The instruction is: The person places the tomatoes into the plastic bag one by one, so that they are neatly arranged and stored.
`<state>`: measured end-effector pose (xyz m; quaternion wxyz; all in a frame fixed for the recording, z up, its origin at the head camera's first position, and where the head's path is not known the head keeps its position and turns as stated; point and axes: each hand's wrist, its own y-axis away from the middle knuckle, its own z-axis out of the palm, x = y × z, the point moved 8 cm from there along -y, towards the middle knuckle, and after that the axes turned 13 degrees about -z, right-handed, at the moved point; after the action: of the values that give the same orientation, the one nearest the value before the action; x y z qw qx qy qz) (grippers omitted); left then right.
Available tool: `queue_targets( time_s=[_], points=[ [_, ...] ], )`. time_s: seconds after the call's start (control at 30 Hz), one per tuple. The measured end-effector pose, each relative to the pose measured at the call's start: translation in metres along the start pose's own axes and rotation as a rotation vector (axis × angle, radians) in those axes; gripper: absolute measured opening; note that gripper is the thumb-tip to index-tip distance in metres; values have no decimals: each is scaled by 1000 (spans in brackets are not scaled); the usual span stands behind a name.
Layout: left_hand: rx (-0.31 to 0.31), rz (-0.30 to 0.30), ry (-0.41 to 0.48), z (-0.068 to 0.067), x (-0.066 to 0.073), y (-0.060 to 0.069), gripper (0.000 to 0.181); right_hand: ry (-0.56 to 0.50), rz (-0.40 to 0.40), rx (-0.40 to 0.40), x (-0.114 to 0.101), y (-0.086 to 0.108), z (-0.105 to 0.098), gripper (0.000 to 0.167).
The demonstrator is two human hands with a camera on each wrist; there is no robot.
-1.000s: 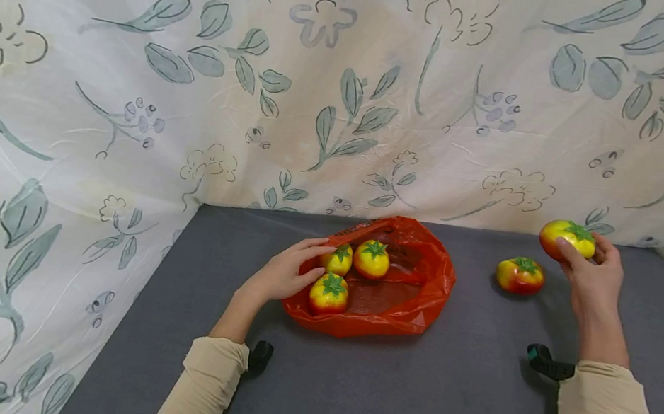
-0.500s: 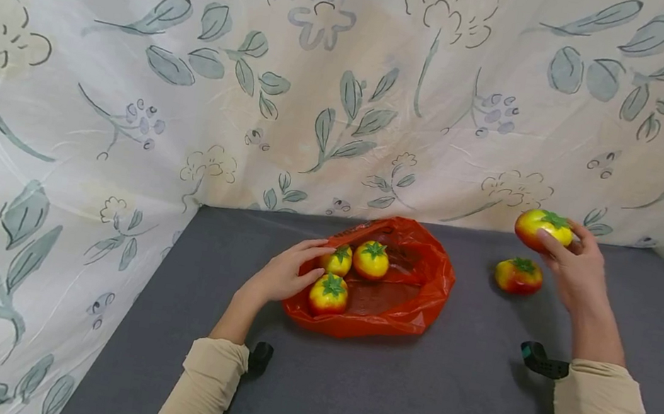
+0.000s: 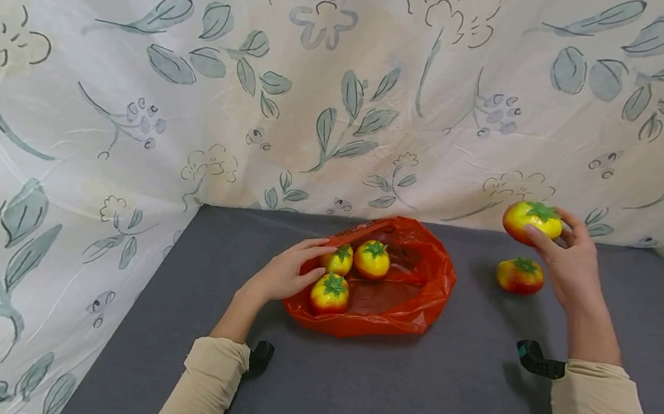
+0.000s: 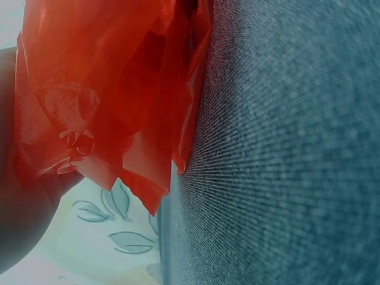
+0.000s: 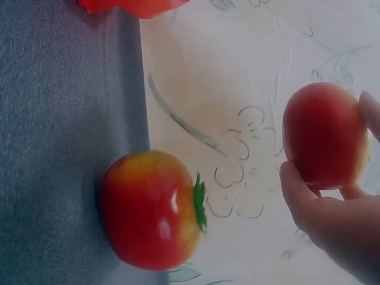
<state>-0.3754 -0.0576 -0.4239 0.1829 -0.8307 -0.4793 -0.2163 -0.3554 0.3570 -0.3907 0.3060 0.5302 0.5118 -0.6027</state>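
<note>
An orange-red plastic bag [image 3: 379, 325] lies on the table with its mouth spread wide. Inside are three red-and-yellow tomatoes with green leafy tops: one at the back [image 3: 372, 259], one in front [image 3: 329, 295] and one by the fingers [image 3: 339, 259]. My left hand [image 3: 284, 271] holds the bag's left rim, fingers and thumb over the edge; the left wrist view shows the crumpled plastic [image 4: 107, 89] against the palm. Raised at the right, my right hand [image 3: 574, 265] grips another tomato [image 3: 529, 221] between thumb and fingers. Below it, a further tomato [image 3: 520, 275] rests on the table.
The dark grey tabletop [image 3: 393, 402] ends at a pale floral cloth [image 3: 318, 126] hanging behind and along the left. A black wrist device [image 3: 539, 360] sits beside the right forearm, and another [image 3: 261, 357] beside the left.
My right hand has carried its tomato leftward and slightly up, from right of the tomato on the table to above it. My left hand and the bag stay in place.
</note>
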Motion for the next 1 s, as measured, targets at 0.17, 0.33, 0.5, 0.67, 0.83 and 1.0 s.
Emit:
queue_targets(
  time_s=[0.17,0.33,0.5,0.67,0.83,1.0],
  points=[
    [-2,2,4,1,-1,1,45,185,-31,-78,-12,4,10,86],
    [0,-7,-2,0,-1,0,45,205,-77,-83,-20,6,17,85],
    [-9,-9,6,0,0,0,45,221,-86,-79,-22,7,20,85],
    [-13,-9,7,1,0,-1,45,216,-76,-77,-25,8,23,86],
    [-12,-10,6,1,-1,-1,45,222,-75,-96,-27,10,29,87],
    [-7,-8,5,1,-2,-1,45,207,-97,-114,-31,13,36,84]
  ],
)
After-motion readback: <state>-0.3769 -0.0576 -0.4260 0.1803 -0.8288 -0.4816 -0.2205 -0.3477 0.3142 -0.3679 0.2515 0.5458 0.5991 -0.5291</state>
